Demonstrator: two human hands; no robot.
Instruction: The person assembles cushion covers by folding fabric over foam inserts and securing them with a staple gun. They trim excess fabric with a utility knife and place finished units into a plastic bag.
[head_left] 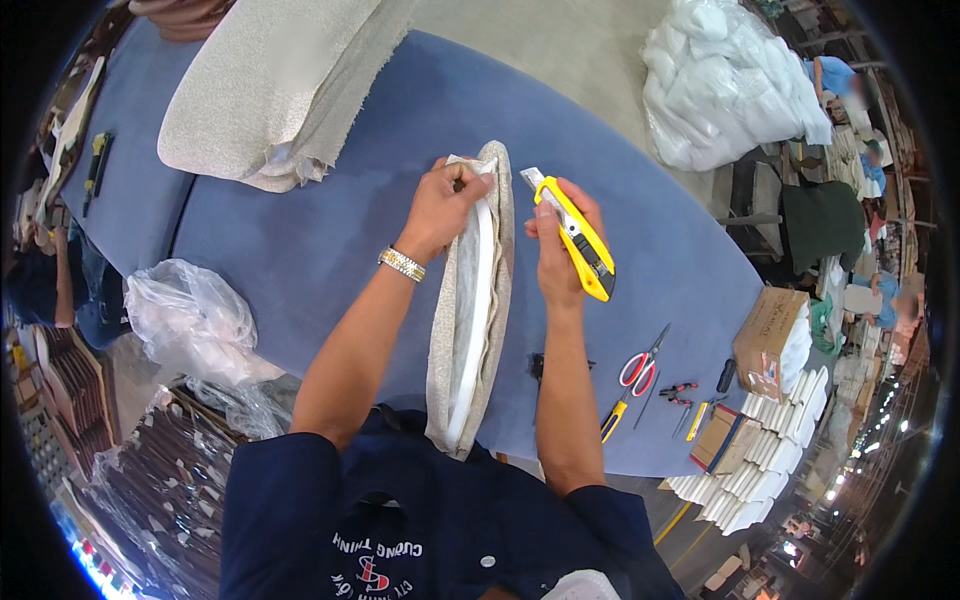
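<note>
Gripping both things above the blue counter [330, 250]: left hand [440, 205] pinches the far top end of a long fabric-covered piece [478, 300], fingers closed on the cloth; right hand [560, 245] is closed round a yellow utility knife [575, 235], blade end up and tilted toward the piece. The piece stands between the two hands, long axis running away from the body, near end down by the torso, far end at the left fingertips. It touches the left hand; the knife tip sits just beside its upper right edge, apart from it as far as I can tell, so the right hand is the one placed to work that edge. Looks: beige-grey woven cloth wrapped over a white curved inner strip, narrow and slightly bowed, loose cloth edge at the top. Right of the right hand, on the counter: red-handled scissors [638, 370], small tools beside them, a cardboard box [765, 340] and stacked white blocks [770, 450] at the counter edge. Left of the left hand: crumpled clear plastic [190, 315]. Beyond the hands: a big folded roll of the same beige fabric [270, 90], and further right a pile of white bagged stuff [730, 80].
</note>
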